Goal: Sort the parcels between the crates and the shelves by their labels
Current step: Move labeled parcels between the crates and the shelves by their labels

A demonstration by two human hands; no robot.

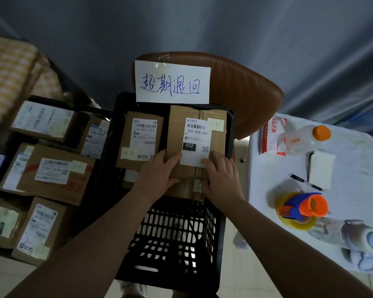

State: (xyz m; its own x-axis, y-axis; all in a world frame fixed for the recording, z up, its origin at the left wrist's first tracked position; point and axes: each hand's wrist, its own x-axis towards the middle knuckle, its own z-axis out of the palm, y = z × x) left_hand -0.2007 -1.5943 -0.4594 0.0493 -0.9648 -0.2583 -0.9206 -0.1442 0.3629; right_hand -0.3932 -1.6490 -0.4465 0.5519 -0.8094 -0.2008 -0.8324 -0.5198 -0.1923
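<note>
Both hands, left hand (157, 171) and right hand (221, 176), grip a labelled parcel (194, 147) over the black crate (177, 239); one parcel (139, 140) already lies inside, more boxed parcels (52, 173) wait at left

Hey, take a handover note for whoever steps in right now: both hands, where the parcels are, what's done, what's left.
Left hand: grips the near left edge of the 032 parcel.
Right hand: grips its near right edge.
The parcel is over the far end of the black crate, beside another parcel inside. I cannot tell whether it rests there.
Done: one parcel in the crate.
More parcels sit on the shelves at the left.
Left: probably set this one down, then go on sorting by label.
</note>
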